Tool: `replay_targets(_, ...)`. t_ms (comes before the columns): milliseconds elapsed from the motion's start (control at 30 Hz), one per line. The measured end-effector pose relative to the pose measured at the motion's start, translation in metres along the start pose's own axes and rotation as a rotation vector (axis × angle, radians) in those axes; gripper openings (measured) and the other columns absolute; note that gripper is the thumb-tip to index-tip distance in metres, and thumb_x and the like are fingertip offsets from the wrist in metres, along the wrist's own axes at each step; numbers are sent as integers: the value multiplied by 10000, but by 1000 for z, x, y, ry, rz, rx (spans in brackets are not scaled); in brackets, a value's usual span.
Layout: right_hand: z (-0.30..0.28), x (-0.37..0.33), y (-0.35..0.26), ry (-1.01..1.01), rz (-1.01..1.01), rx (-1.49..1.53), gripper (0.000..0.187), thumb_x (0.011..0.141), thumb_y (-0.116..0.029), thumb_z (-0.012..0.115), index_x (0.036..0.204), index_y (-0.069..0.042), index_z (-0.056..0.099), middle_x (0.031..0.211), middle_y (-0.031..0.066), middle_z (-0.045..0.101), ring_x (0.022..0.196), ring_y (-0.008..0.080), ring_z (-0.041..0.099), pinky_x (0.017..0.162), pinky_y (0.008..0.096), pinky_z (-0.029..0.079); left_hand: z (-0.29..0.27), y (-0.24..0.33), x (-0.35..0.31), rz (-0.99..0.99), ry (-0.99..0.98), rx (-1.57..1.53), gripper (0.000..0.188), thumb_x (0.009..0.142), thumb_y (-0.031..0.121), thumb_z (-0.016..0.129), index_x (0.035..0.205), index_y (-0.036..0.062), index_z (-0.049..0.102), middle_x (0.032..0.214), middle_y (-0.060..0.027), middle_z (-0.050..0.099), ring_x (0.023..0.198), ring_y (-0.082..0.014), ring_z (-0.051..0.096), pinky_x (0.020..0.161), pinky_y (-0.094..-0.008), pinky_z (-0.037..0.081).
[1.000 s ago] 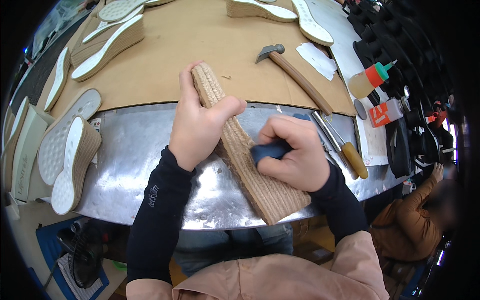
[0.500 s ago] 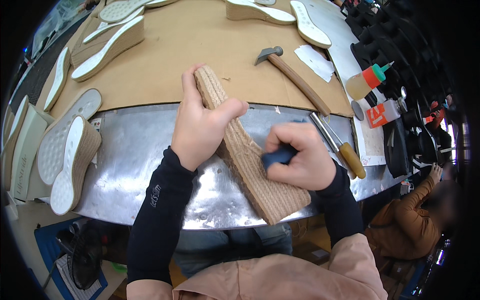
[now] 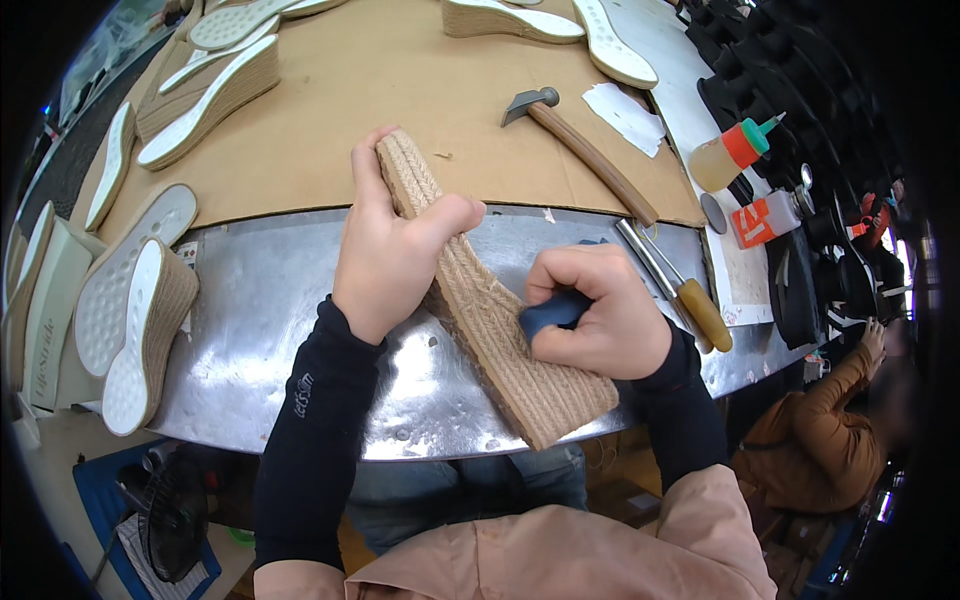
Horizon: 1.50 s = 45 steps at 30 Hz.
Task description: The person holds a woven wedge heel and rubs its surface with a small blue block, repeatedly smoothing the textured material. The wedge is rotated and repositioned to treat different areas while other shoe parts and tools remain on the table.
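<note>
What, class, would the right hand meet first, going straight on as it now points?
Likely the woven wedge sole, just left of the dark blue object in the right hand; whether they touch is unclear.

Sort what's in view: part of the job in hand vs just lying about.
In use:
left hand, gripping the woven wedge sole
right hand, holding a dark blue object over the sole's side

Seemingly lying about, untouched:
hammer
yellow-handled tool
white scrap
green-capped bottle
other wedge soles
</note>
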State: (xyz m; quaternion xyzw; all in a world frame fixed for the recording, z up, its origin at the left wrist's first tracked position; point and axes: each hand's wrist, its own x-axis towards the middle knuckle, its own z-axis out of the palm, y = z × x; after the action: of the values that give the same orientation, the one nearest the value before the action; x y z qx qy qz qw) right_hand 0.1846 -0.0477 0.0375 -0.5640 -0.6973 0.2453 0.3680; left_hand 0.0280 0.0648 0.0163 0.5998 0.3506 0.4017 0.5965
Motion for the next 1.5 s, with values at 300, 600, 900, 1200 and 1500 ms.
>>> replay_targets(300, -5, 3, -6, -161, 214, -94, 177, 617, -33, 659, 704, 1, 508, 624, 137, 511, 548, 297, 503, 535, 324, 427, 2, 1, -3, -8, 20, -2, 738, 704, 153, 703, 1290, -26, 292, 876, -114, 566, 757, -177, 586, 697, -278, 488)
replay_targets(600, -6, 1, -2, -98, 87, -34, 165, 618, -34, 651, 692, 0, 507, 607, 143, 502, 556, 314, 512, 537, 329, 432, 1, 1, -1, 3, 7, -13, 755, 709, 149, 699, 1302, -41, 272, 886, -123, 577, 763, -178, 593, 696, -285, 489)
replay_targets(900, 0, -1, 5, -12, -52, 28, 160, 613, -24, 646, 692, -16, 507, 605, 69, 488, 542, 197, 479, 533, 281, 399, 1, 3, -2, -27, -3, 20, 755, 709, 155, 697, 1305, -29, 272, 860, -116, 576, 755, -171, 594, 684, -284, 489)
replay_targets(1200, -1, -2, 6, -17, -43, 50, 157, 625, -15, 641, 705, -10, 505, 605, 81, 481, 550, 210, 482, 535, 284, 399, 3, 4, -3, -40, 1, -54, 689, 727, 100, 674, 1290, -13, 294, 867, -108, 560, 735, -161, 574, 678, -273, 480)
replay_targets(1500, 0, -2, 4, 7, -33, 36, 155, 623, -9, 644, 693, -14, 506, 609, 70, 489, 559, 202, 498, 539, 283, 403, 3, 6, -4, -52, 4, -65, 669, 727, 84, 664, 1277, -20, 299, 866, -100, 550, 747, -163, 568, 683, -272, 478)
